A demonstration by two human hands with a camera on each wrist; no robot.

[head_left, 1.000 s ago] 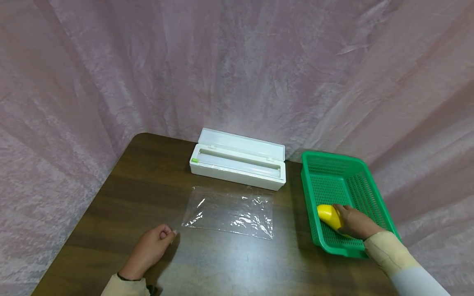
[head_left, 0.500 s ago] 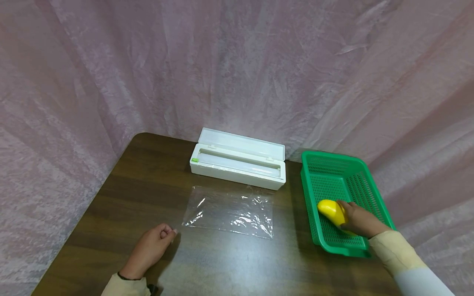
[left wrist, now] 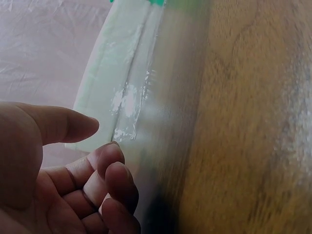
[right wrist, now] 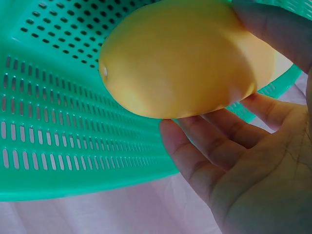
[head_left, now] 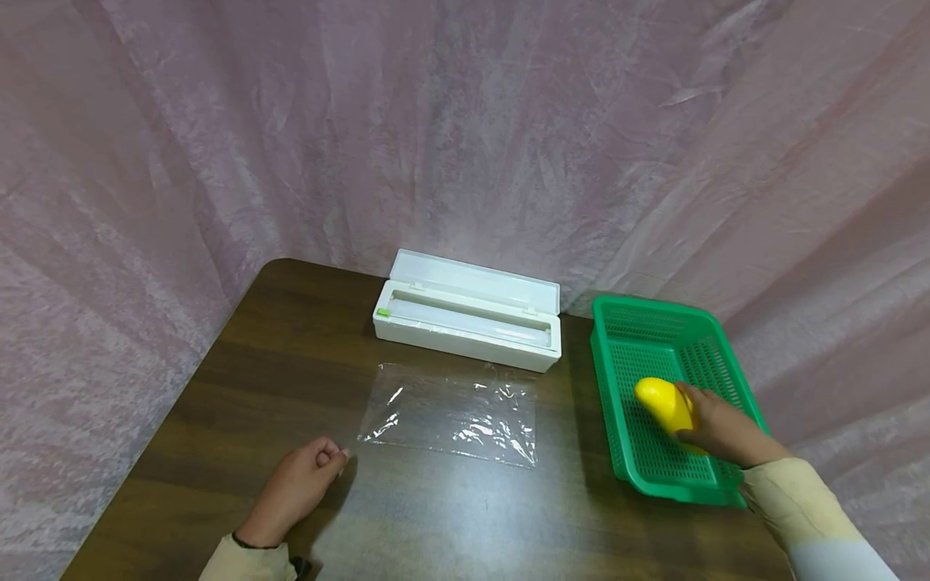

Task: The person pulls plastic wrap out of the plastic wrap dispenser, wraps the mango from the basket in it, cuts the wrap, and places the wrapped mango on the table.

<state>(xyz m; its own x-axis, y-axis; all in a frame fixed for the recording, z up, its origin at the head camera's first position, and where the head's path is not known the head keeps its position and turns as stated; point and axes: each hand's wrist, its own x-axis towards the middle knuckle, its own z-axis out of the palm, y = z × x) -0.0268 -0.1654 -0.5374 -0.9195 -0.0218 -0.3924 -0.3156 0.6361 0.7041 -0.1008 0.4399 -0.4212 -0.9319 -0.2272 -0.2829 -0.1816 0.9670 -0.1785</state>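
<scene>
My right hand (head_left: 726, 428) grips a smooth yellow mango (head_left: 663, 403) above the floor of the green basket (head_left: 607, 411). In the right wrist view the thumb lies over the mango (right wrist: 170, 63) and the fingertips support its underside; a small pale spot marks its rounded end. My left hand (head_left: 294, 492) rests over the table's front left with loosely curled fingers and holds nothing. In the left wrist view its thumb stands apart from the fingers. Beside this hand a sheet of clear plastic film (head_left: 443, 411) lies flat on the table.
Behind the film stands a white cling film dispenser (head_left: 465, 343) with its lid (head_left: 475, 282) raised and a roll inside. The green basket is to its right. A pink curtain (head_left: 465, 137) hangs behind the brown table (head_left: 240, 387).
My right hand has lifted the mango from the basket's floor and shifted it a little to the right and away from me. The left hand has stayed in place.
</scene>
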